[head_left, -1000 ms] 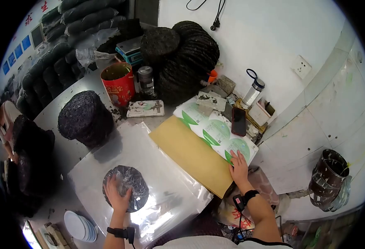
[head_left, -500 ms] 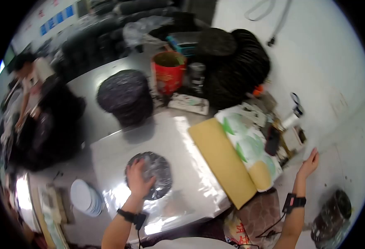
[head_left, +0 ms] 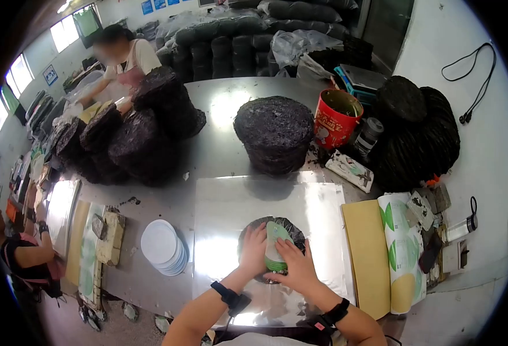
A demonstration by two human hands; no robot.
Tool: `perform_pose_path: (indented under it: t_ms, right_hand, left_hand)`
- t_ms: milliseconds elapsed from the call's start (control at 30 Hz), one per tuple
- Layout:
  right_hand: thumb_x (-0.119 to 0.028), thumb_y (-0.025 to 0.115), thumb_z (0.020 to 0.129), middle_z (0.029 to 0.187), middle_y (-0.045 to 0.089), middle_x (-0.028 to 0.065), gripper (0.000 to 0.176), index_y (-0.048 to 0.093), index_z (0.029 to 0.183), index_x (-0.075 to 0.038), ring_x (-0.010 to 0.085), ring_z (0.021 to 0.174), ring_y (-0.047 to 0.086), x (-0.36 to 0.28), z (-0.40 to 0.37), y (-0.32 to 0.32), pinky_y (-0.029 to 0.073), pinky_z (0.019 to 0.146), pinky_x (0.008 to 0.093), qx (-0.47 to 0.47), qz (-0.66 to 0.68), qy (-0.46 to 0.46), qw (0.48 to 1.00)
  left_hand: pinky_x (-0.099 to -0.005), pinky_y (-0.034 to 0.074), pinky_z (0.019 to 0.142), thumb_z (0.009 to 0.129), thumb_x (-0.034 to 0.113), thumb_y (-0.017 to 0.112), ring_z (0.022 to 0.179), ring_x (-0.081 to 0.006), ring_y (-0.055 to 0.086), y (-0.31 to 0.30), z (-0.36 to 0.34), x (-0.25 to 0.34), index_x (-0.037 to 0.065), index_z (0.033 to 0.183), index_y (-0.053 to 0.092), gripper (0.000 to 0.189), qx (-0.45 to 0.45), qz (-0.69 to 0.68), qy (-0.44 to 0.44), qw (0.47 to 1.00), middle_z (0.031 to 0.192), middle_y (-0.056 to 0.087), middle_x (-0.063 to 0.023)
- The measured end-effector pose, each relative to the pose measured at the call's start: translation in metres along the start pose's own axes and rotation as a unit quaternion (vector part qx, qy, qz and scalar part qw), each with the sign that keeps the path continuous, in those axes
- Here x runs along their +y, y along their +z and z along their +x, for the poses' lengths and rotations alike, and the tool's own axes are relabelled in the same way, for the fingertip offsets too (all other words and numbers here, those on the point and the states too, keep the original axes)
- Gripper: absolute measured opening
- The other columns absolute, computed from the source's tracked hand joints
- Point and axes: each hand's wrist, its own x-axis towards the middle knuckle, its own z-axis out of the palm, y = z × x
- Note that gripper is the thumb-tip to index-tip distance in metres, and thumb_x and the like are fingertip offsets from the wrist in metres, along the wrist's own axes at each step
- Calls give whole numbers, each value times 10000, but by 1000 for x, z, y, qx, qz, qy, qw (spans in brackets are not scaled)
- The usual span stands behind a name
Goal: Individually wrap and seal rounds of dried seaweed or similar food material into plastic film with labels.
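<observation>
A dark round disc (head_left: 295, 229) in clear film lies flat on the shiny sheet (head_left: 225, 202) in front of me. Over it is a green and white card with rounded ends (head_left: 276, 232), its lower green edge looking layered like a small stack. My right hand (head_left: 297, 266) grips the card from the right, fingertips on its face and thumb by its lower end. On the left, my left hand (head_left: 252, 251) rests on the disc with fingers stretched out beside the card's edge. Beyond the sheet stands a tall stack of dark discs (head_left: 274, 132).
White round lids or plates (head_left: 161, 242) are stacked at left. A printed roll (head_left: 401, 248) and tan board (head_left: 366, 254) lie right. Behind are a red bucket (head_left: 337, 121), a jar (head_left: 369, 135) and dark stacks (head_left: 150, 138). One co-worker (head_left: 132, 66) stands across the table, another (head_left: 32, 254) at far left.
My right hand has come from the wall side at right to the disc, where the green and white card now shows. My left hand stays on the disc. The view has turned.
</observation>
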Motion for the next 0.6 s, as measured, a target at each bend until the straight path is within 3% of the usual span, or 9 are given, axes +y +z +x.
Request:
perform_pose_path:
  t_ms: [100,233,333,367,400,433,467,567,600]
  right_hand:
    - [-550,535,987,1540,435,181,754,439,1469,22,347,1438,391,7,30,-10,204,1229,426,11,306,56,950]
    - [-540,287,1082,1547,417,183,737,373,1500,62,281,1448,380,32,60,39,244,1218,407,58,669,139,728]
    - [-548,299,1077,1587,354,172,745,318,1532,41,289,1479,320,33,62,34,242,1221,402,53,721,136,677]
    - [-539,292,1080,1605,322,166,735,299,1544,30,286,1490,295,34,62,39,238,1223,403,33,676,123,725]
    - [-526,376,1062,1618,305,171,713,316,1552,-12,329,1491,297,25,59,46,219,1225,467,36,591,85,801]
    - [-502,418,1044,1624,283,186,709,320,1549,-14,362,1495,276,13,56,43,199,1222,502,27,313,-5,949]
    - [-477,460,1026,1630,262,201,708,324,1546,-16,395,1499,255,4,51,40,180,1220,538,13,2,-94,995]
    - [-468,521,978,1631,249,210,729,346,1540,-38,433,1494,235,9,49,54,167,1204,587,43,58,-83,994]
    - [-464,512,982,1632,249,210,719,350,1539,-39,433,1495,232,7,48,54,167,1205,586,35,44,-81,995]
  left_hand:
    - [-612,180,1204,701,249,796,1471,-361,308,5,-6,-1,23,1337,536,723,-3,27,11,1000,1419,488,-168]
    - [-578,32,1225,756,350,834,1538,-405,125,-22,-5,-14,50,1327,539,709,-90,-293,-63,950,1583,326,-200]
    - [-588,25,1223,781,310,819,1541,-406,96,-43,-11,-19,100,1325,553,641,-74,-113,-55,989,1631,235,-187]
    - [-604,29,1218,765,278,810,1543,-409,72,-31,-15,-22,152,1387,542,688,-87,-78,-84,990,1651,186,-173]
    - [-617,40,1213,754,216,779,1544,-401,78,-25,-12,-14,144,1461,491,767,-78,-28,-104,991,1653,193,-163]
    - [-623,84,1208,742,192,767,1535,-398,127,-21,-14,-15,90,1479,441,813,-49,-43,-90,994,1641,214,-180]
    - [-629,128,1202,730,168,755,1527,-395,175,-16,-16,-16,37,1498,392,860,-23,-59,-75,995,1629,236,-197]
    - [-562,155,1221,748,133,704,1532,-374,177,-20,-15,-27,-35,1512,326,869,-86,-86,-68,990,1632,239,-192]
    - [-554,160,1223,766,135,689,1531,-380,176,-19,-20,-39,-30,1517,322,852,-54,-194,-100,974,1631,241,-196]
